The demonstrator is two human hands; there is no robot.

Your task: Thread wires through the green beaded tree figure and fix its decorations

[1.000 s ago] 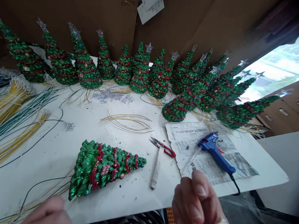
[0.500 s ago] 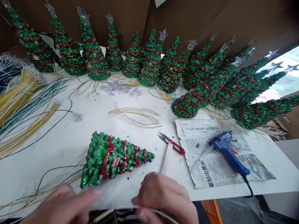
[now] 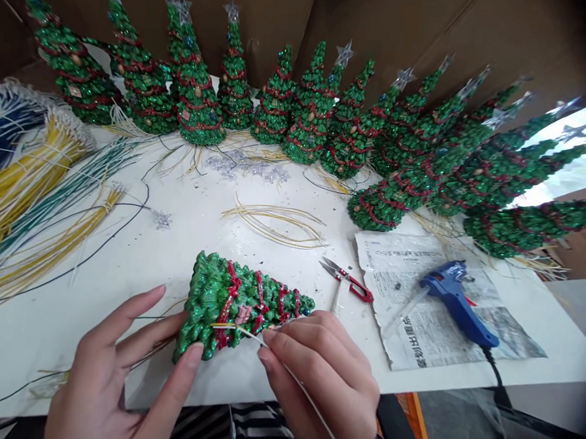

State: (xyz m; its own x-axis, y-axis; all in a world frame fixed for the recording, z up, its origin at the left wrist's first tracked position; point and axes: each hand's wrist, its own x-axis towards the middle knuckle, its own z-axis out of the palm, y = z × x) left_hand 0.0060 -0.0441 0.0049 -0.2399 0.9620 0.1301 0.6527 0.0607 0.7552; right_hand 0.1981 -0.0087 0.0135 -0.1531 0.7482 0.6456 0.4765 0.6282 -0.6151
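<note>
**Left hand steadies glittered Christmas tree as right hand lays in yellow-tipped strand**

Both hands have moved in from the near edge of the counter and closed around the work. The tree lies on its side on the counter, its narrow tip pointing toward the right hand and its wide base by the left. The left grip cradles the base end, with the thumb and fingers against the green glitter. The right grip pinches the strand between thumb and fingertips, and its yellow end crosses the tree near the red garland.

The step in hand looks like placing this strand on the tree's surface. It seems to call for the left hand to keep the tree steady while the right guides the strand's end to its exact spot.

Red-handled thread snips sit just beyond the tree, beside a blue hot glue gun on newspaper. A row of finished trees stands along the far side, with wire bundles at the left.
</note>
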